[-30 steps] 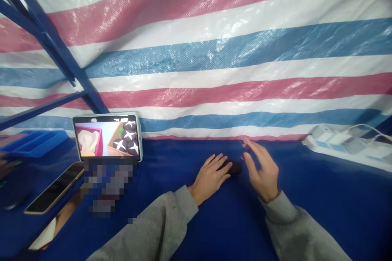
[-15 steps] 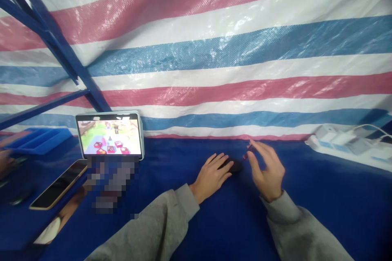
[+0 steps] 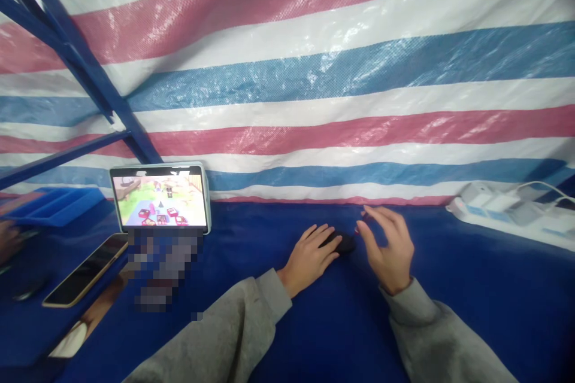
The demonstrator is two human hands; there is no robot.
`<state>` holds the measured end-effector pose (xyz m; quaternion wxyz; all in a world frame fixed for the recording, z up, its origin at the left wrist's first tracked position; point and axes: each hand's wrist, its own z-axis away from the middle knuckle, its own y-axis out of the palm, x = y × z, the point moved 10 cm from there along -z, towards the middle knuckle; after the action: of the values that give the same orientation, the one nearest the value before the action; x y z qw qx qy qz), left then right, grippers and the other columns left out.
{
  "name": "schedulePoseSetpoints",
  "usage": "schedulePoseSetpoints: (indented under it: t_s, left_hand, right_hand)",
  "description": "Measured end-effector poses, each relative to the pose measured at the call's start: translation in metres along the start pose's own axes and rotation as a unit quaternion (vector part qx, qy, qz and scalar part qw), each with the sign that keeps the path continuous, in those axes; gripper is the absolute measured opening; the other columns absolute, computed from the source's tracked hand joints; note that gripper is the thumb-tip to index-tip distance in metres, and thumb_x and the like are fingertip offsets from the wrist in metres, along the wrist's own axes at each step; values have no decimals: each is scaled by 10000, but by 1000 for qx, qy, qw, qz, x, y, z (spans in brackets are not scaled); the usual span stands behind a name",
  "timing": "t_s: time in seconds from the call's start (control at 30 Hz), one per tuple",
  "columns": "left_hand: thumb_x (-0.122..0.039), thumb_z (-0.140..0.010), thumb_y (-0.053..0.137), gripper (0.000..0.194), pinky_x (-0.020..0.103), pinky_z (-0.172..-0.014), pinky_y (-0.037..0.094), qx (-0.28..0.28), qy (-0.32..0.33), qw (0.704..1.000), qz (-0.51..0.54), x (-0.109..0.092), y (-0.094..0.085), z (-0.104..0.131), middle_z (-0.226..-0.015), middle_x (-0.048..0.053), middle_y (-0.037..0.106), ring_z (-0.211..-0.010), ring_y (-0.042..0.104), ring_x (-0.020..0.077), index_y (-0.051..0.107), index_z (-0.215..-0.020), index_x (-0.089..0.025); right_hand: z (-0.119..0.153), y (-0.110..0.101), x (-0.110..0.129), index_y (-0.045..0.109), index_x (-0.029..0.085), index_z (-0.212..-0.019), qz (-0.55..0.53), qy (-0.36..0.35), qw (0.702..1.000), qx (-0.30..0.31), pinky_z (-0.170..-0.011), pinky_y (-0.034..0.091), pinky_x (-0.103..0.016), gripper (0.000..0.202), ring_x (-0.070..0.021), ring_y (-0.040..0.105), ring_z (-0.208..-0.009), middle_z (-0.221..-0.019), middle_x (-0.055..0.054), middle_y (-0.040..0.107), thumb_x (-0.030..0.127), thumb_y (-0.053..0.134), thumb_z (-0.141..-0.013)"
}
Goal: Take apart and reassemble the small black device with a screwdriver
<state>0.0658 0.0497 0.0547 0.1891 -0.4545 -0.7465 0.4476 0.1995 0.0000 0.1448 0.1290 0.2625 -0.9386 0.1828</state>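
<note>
My left hand (image 3: 311, 257) lies flat, fingers spread, with its fingertips over a black rounded object (image 3: 345, 243) that looks like a computer mouse. The hand covers part of that object, which rests on the blue table surface. To the right, my right hand (image 3: 390, 246) is raised slightly, its thumb and fingers bent toward each other. Between their tips is a small dark reddish thing (image 3: 358, 228), mostly hidden and too small to name. Both forearms wear grey sleeves.
A tablet (image 3: 160, 198) playing a bright cartoon-like scene leans at the back left. Nearby are a phone (image 3: 87, 272), a blue divided tray (image 3: 56, 206) and another person's blurred hand (image 3: 9, 242). A white power strip (image 3: 516, 218) with plugs stands right. Striped sheeting (image 3: 314, 84) hangs behind.
My right hand has shifted slightly left and turned a little, so less of the small reddish thing shows. My left hand stays on the black object.
</note>
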Motion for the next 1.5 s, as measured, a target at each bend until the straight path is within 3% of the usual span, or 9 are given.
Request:
schedulePoseSetpoints:
  t_s: [0.2, 0.4, 0.5, 0.67, 0.77, 0.97, 1.13, 1.3, 1.5]
  left_hand:
    - [-340, -1046, 445, 350, 442, -1160, 404, -11, 3, 1000, 17, -3, -5, 0, -1425, 82, 567, -1367, 496, 224, 570, -1342, -202]
    - [-207, -1036, 417, 379, 454, -1179, 375, 18, 11, 1000, 18, -6, -2, -1, -1486, 98, 500, -1429, 410, 239, 505, -1403, -180]
    - [-227, -1042, 417, 369, 450, -1165, 393, 15, 8, 1000, 17, -5, -2, -1, -1477, 100, 510, -1410, 439, 236, 509, -1398, -193]
    - [-248, -1038, 451, 358, 446, -1149, 408, 15, 2, 1000, 5, -3, 1, 0, -1460, 99, 530, -1387, 471, 235, 524, -1384, -198]
    - [-250, -1038, 455, 352, 442, -1146, 409, 11, 2, 1000, 3, -4, 1, -1, -1455, 100, 534, -1382, 477, 232, 529, -1378, -198]
    - [-245, -1039, 450, 352, 452, -1145, 408, 14, 4, 1000, 7, -4, 1, -1, -1454, 104, 534, -1384, 473, 242, 524, -1380, -202]
    - [-247, -1037, 454, 359, 457, -1152, 399, 13, 2, 1000, 10, -3, 3, 0, -1453, 104, 535, -1384, 471, 246, 521, -1387, -196]
    - [-253, -1036, 459, 358, 452, -1153, 399, 7, 1, 1000, 10, -2, 2, 0, -1451, 100, 537, -1377, 478, 246, 525, -1383, -198]
    - [-257, -1037, 458, 357, 448, -1151, 403, 7, 3, 1000, 10, -2, 3, 0, -1451, 104, 535, -1377, 480, 239, 525, -1383, -201]
  right_hand:
    - [0, 5, 1, 611, 213, -1306, -21, -2, 999, 25, -947, 561, -426, 376, -246, 673, -1076, -1143, -115, 703, 186, 543, -936]
    - [-1, 1, 1, 631, 221, -1272, -9, 1, 1000, 4, -909, 570, -401, 348, -229, 681, -1011, -1078, -106, 707, 205, 568, -929]
    - [-1, 5, 1, 607, 213, -1308, -15, -1, 1000, 23, -930, 562, -402, 377, -234, 668, -1065, -1141, -116, 697, 184, 550, -936]
    - [0, 2, -1, 602, 210, -1319, 1, 3, 1000, -1, -921, 564, -399, 402, -235, 676, -1043, -1119, -115, 705, 180, 587, -918]
    - [1, 8, -1, 550, 208, -1376, -17, 1, 1000, 26, -959, 551, -412, 437, -241, 661, -1118, -1220, -127, 686, 155, 528, -943]
    - [0, 4, -3, 607, 214, -1307, -6, 16, 1000, 3, -913, 574, -408, 400, -246, 675, -1051, -1137, -117, 703, 215, 618, -908]
    - [2, 13, -2, 509, 222, -1416, -24, 13, 999, 43, -936, 565, -411, 479, -230, 684, -1040, -1192, -117, 693, 184, 549, -939]
    - [2, 2, -3, 625, 218, -1281, -13, 11, 1000, -3, -901, 565, -392, 394, -229, 675, -1003, -1089, -105, 699, 192, 641, -888]
    - [3, 13, -6, 541, 223, -1381, -43, 25, 998, 49, -931, 556, -414, 447, -233, 669, -1051, -1174, -113, 688, 208, 563, -934]
